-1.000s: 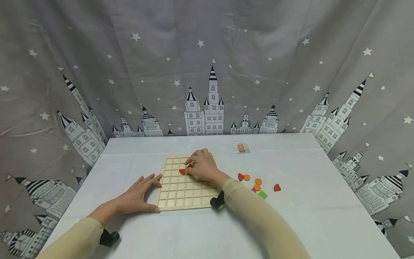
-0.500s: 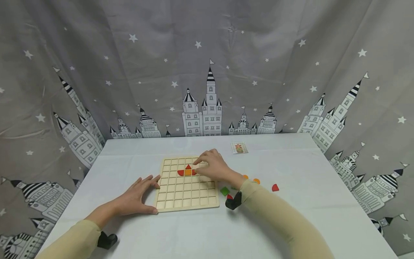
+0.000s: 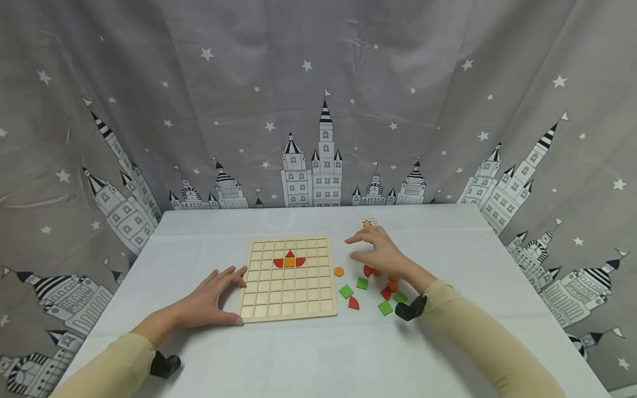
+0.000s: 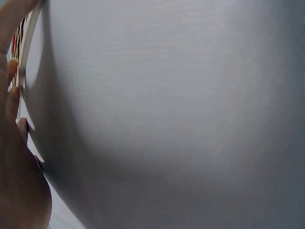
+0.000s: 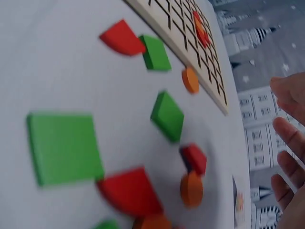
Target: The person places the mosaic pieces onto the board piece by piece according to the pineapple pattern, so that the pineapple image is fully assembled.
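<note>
A wooden grid board lies flat on the table. In its upper part, an orange square sits between two red quarter-round pieces, and a red triangle tops it. My left hand rests at the board's left edge, thumb and fingers spread along it. To the right of the board, my right hand is over the loose pieces, fingers apart and nothing between them. An orange disc, green squares and red quarter-rounds lie below it; the hand and wrist hide others.
Behind the right hand lies a small picture card, partly covered by it. The white table reaches back to a grey curtain printed with castles and stars.
My right hand has left the board and moved right, over the loose pieces. The orange square and right-hand red piece now show on the board. The left hand has stayed at the edge.
</note>
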Demonstrator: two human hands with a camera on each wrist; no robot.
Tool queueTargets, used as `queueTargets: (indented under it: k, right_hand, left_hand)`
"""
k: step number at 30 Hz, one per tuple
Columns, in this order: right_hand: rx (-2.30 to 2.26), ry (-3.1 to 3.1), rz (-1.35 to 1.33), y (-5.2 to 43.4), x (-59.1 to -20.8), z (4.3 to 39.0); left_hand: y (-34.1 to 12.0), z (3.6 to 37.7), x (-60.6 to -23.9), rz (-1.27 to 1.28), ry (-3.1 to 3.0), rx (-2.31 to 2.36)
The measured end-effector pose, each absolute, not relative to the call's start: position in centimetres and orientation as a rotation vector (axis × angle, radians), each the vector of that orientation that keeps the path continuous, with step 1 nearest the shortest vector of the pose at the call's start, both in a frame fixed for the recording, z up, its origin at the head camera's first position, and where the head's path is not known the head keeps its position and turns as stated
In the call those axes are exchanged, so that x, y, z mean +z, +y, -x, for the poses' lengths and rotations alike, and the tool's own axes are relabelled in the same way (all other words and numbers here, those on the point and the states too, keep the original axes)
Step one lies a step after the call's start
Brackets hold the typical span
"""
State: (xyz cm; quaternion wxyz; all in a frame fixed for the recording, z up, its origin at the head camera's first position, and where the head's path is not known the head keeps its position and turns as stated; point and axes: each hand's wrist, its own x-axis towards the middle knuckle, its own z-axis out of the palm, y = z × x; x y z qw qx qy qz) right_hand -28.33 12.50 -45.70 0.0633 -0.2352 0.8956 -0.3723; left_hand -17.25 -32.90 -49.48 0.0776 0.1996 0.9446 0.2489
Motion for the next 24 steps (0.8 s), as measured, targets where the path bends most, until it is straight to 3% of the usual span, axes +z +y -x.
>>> queueTargets:
  k: [12,24]
  right_hand:
    - [-0.915,2.753,0.672,20.3,-47.4,27.3]
    - [-0.876,2.729,0.581,23.6,-49.0,26.7]
  left_hand:
    - [-32.9,17.4,-49.6,-0.639,2.83,0.75]
    - [-32.9,17.5,-49.7,-0.641,2.833,0.749]
